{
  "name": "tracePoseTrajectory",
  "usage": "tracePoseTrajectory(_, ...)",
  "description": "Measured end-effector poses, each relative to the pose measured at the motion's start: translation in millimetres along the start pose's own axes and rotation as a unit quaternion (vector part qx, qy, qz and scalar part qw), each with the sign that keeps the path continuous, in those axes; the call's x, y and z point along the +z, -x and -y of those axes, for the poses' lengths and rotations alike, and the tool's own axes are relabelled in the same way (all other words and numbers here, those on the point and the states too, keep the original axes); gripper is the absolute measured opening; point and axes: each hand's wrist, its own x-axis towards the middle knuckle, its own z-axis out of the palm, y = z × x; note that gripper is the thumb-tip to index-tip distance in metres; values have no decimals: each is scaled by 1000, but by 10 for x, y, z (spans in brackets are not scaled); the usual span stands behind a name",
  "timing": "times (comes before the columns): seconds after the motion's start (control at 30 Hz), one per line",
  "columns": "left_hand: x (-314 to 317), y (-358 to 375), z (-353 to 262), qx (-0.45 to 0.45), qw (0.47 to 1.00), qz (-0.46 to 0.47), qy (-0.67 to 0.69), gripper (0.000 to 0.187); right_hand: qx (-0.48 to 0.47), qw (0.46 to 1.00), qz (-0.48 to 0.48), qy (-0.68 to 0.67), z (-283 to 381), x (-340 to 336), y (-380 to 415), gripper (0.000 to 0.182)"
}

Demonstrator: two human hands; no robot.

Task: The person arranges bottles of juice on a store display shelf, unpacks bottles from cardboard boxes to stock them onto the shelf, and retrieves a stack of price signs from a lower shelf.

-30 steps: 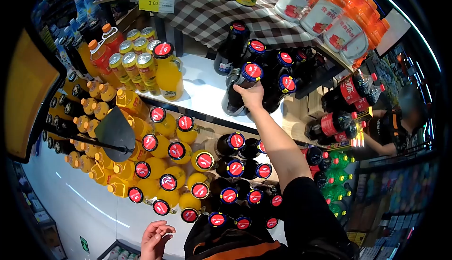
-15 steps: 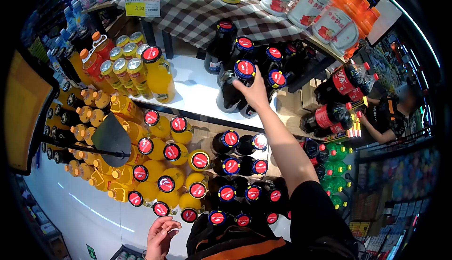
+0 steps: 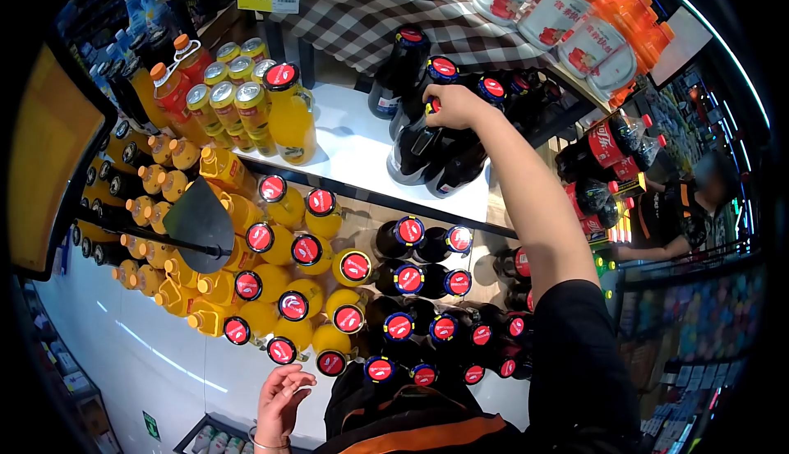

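Observation:
My right hand [image 3: 465, 106] reaches onto the white shelf and closes over the top of a dark drink bottle [image 3: 416, 152], covering most of its red cap. More dark bottles with red caps stand close about it, one [image 3: 491, 89] just right of my fingers and another [image 3: 399, 72] behind. Low in the view, my left hand [image 3: 282, 398] hangs with loosely spread fingers and nothing in it. Just beyond it stand yellow juice bottles [image 3: 306, 250] with red caps, beside rows of dark bottles [image 3: 408, 280].
A bottle of yellow juice [image 3: 292, 125] and stacked yellow cans [image 3: 225, 102] share the white shelf [image 3: 349, 129]. Above hangs a checkered cloth [image 3: 345, 31] bearing white bottles with orange caps [image 3: 559, 14]. Cola bottles [image 3: 604, 143] and another person [image 3: 670, 216] are at right.
My right hand has turned and moved from the side of a dark bottle to over its cap, fingers now closed there. My left hand stays low. The view has shifted slightly.

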Motion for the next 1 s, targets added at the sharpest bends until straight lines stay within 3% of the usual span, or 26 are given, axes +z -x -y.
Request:
tracePoseTrajectory(0.07,-39,10,5,3,1000,-6,0,39,30,999,40,8,23,-30,-7,60)
tracePoseTrajectory(0.13,-53,4,13,8,1000,-20,3,40,178,983,-20,36,170,67,41,76)
tracePoseTrajectory(0.17,-41,-5,15,10,1000,-18,4,40,201,978,-8,50,290,46,125,90)
tracePoseTrajectory(0.2,-25,-13,14,10,1000,-14,5,40,205,977,-18,48,350,46,146,88)
tracePoseTrajectory(0.63,77,-71,16,7,999,-14,-43,44,-30,999,-9,30,-56,58,148,58)
tracePoseTrajectory(0.8,3,-47,23,5,999,-6,-45,44,-62,992,91,55,-56,-79,159,56)
tracePoseTrajectory(0.93,-13,-55,59,7,998,-20,-52,45,-55,991,104,59,-88,-21,152,59)
tracePoseTrajectory(1.0,51,-80,59,4,998,-16,-54,45,-70,996,50,35,-133,38,189,67)
